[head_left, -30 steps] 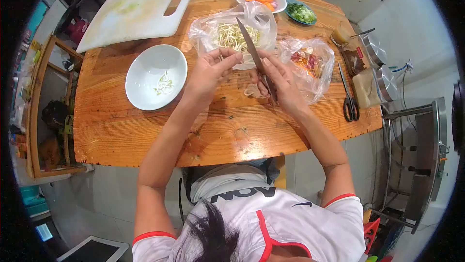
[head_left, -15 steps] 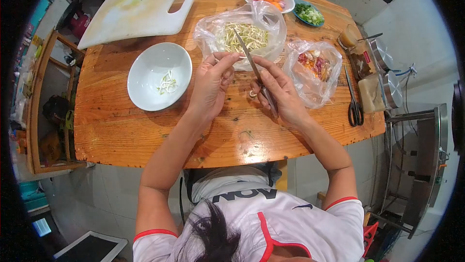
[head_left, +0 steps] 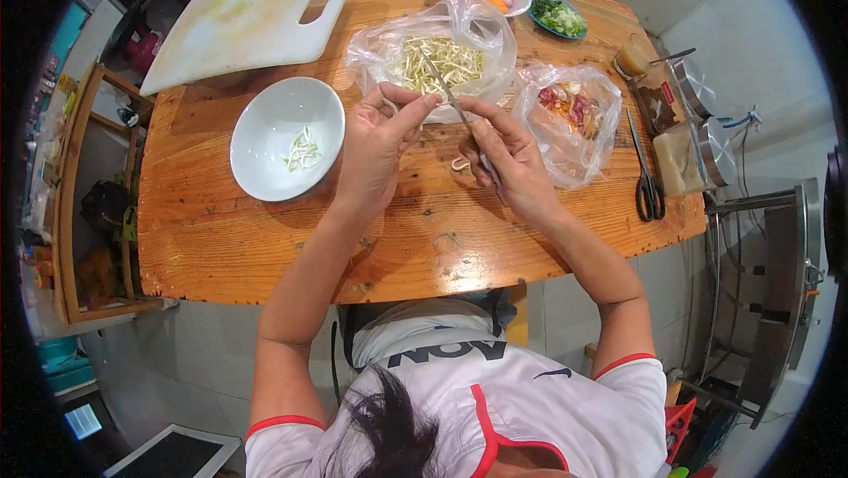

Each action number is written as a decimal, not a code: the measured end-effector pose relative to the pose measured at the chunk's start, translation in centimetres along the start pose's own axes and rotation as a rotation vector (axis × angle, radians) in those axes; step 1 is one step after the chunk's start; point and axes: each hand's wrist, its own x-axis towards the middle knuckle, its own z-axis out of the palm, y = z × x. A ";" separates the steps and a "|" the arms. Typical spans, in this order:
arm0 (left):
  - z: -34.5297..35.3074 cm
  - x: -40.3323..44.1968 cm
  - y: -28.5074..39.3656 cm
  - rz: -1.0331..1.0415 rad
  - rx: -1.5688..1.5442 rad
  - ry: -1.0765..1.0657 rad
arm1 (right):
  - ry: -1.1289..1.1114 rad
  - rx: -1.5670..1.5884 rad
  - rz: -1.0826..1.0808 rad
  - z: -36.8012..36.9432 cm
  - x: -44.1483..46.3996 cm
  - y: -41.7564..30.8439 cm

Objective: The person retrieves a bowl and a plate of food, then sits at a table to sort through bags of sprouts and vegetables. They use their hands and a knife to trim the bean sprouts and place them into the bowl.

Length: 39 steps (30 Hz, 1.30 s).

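My right hand (head_left: 510,158) is closed round a small knife (head_left: 447,87), its blade angled up and to the left. Thumb and fingertips of my left hand (head_left: 374,144) pinch together beside the blade, on what looks like a bean sprout, mostly hidden. Just beyond both hands lies an open plastic bag (head_left: 369,47) full of bean sprouts (head_left: 442,61). To the left stands a white bowl (head_left: 256,129) with a few trimmed sprouts (head_left: 302,151) in it. A pale curled bit (head_left: 460,163) shows by my right fingers.
A white cutting board (head_left: 252,23) fills the far left. At the back are a bowl (head_left: 449,5) of carrot pieces and a blue plate (head_left: 579,33) of chopped greens. On the right lie another plastic bag (head_left: 590,155), scissors (head_left: 650,186), a glass (head_left: 632,58) and jars (head_left: 676,164).
Both hands stay close together, with the knife still in the right and the left still pinching. The whole view has shifted slightly; little else differs.
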 end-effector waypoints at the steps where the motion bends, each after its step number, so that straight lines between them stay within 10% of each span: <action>1: 0.3 -0.2 0.2 0.047 0.032 -0.009 | -0.005 0.014 -0.012 0.0 -0.1 -0.1; 10: 1.6 -1.2 0.2 0.148 0.182 -0.071 | -0.020 0.009 0.019 -0.4 -0.2 -0.8; 19: -1.8 -4.4 0.6 -0.330 -0.198 0.221 | -0.346 -0.188 0.204 -1.7 -0.3 -2.6; 26: -2.6 -1.3 -2.9 0.092 0.568 0.100 | -0.470 -0.311 0.217 -1.6 0.0 -2.4; 39: -2.5 -2.1 -2.7 0.214 0.763 0.138 | -0.230 -0.260 0.178 -1.5 0.1 -2.5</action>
